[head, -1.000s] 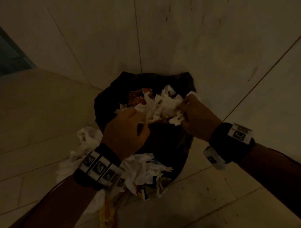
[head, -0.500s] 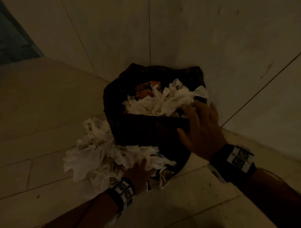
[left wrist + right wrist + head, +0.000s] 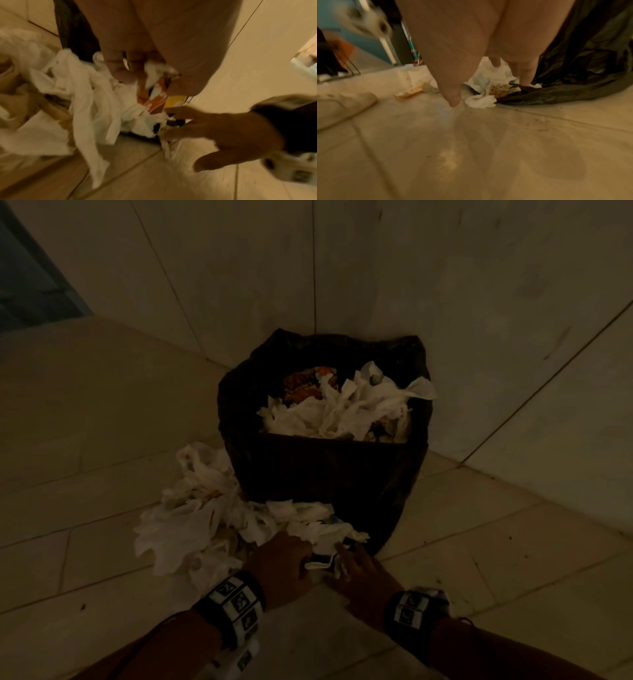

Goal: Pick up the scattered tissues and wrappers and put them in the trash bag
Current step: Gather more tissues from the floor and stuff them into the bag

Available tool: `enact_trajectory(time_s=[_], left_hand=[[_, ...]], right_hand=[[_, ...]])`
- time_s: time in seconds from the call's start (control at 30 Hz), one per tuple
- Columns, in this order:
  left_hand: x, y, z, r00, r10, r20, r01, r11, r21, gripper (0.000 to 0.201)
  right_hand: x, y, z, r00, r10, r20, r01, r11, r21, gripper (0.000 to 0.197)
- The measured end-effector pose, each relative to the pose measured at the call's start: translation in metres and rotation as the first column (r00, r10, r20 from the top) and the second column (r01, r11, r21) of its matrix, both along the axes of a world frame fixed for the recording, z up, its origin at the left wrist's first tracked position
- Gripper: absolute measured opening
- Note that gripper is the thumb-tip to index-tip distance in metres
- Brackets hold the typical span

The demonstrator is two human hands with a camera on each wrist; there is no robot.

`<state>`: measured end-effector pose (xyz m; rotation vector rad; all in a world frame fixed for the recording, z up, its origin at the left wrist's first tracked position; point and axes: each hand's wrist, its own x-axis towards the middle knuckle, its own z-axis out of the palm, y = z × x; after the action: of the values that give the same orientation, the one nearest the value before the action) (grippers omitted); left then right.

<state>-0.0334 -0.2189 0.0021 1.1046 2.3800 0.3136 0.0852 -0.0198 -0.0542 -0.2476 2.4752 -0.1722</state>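
The black bag (image 3: 329,474) stands open in the floor's corner, filled with crumpled white tissues and an orange wrapper (image 3: 306,383). More tissues (image 3: 205,508) sprawl at its foot. The left hand (image 3: 279,566) clutches tissue and wrapper; the right hand (image 3: 364,577), fingers spread, touches scraps.

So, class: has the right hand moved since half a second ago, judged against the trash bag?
Yes. The right hand has dropped from the trash bag's rim to the tissues on the floor at its base, beside the left hand.
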Motion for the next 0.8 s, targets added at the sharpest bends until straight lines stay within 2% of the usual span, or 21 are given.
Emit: enact_trajectory(time_s=[0.07,0.1,0.17,0.2,0.3,0.37,0.43,0.5,0.53,0.6,0.63,0.67,0.73,0.8], left_hand=[[-0.002,0.0,0.009,0.994,0.03,-0.103,-0.015,0.989,0.144,0.023],[-0.004,0.002,0.012,0.99,0.055,-0.128,-0.027,0.978,0.205,0.023],[-0.013,0.005,0.016,0.987,0.093,-0.135,-0.051,0.957,0.286,0.025],[-0.018,0.006,0.015,0.985,0.094,-0.148,-0.05,0.959,0.279,0.025],[-0.033,0.008,-0.004,0.983,0.058,-0.173,-0.049,0.997,0.06,0.023],[-0.042,0.012,-0.015,0.997,0.03,-0.075,-0.038,0.993,-0.113,0.021],[-0.047,0.015,-0.021,0.999,-0.014,0.035,0.022,0.969,-0.247,0.026],[-0.051,0.017,-0.025,0.991,-0.036,0.128,0.074,0.948,-0.309,0.032],[-0.053,0.017,-0.028,0.989,-0.043,0.145,0.086,0.949,-0.305,0.028],[-0.054,0.017,-0.028,0.99,-0.042,0.131,0.075,0.963,-0.26,0.016],[-0.054,0.017,-0.026,0.991,-0.022,0.128,0.051,0.973,-0.227,0.016],[-0.053,0.017,-0.022,0.992,0.006,0.126,0.016,0.985,-0.173,0.018],[-0.052,0.018,-0.013,0.99,0.057,0.133,-0.055,0.998,-0.015,0.02],[-0.05,0.018,0.001,0.99,0.075,0.121,-0.092,0.986,0.137,0.022]], right_hand=[[-0.01,0.0,-0.001,0.973,-0.195,0.125,0.203,0.978,-0.056,0.073],[-0.012,0.0,-0.003,0.958,-0.245,0.152,0.258,0.963,-0.077,0.076],[-0.009,0.002,-0.004,0.942,-0.274,0.194,0.289,0.956,-0.053,0.062],[-0.005,0.002,-0.003,0.931,-0.29,0.222,0.307,0.951,-0.046,0.057],[0.011,0.006,-0.005,0.911,-0.336,0.238,0.355,0.934,-0.041,0.047],[0.021,0.01,-0.005,0.919,-0.298,0.257,0.314,0.949,-0.021,0.046],[0.03,0.01,-0.003,0.902,-0.237,0.36,0.247,0.969,0.019,0.055],[0.035,0.01,0.001,0.898,-0.245,0.366,0.263,0.965,-0.001,0.057],[0.038,0.01,0.001,0.891,-0.272,0.365,0.302,0.953,-0.028,0.058],[0.043,0.011,-0.004,0.891,-0.277,0.361,0.329,0.94,-0.092,0.058],[0.046,0.009,-0.002,0.92,-0.237,0.312,0.282,0.953,-0.107,0.058],[0.049,0.006,-0.001,0.924,-0.252,0.287,0.294,0.949,-0.114,0.057],[0.052,0.0,0.006,0.925,-0.319,0.207,0.357,0.915,-0.186,0.053],[0.049,0.001,0.009,0.95,-0.28,0.14,0.304,0.93,-0.205,0.041]])
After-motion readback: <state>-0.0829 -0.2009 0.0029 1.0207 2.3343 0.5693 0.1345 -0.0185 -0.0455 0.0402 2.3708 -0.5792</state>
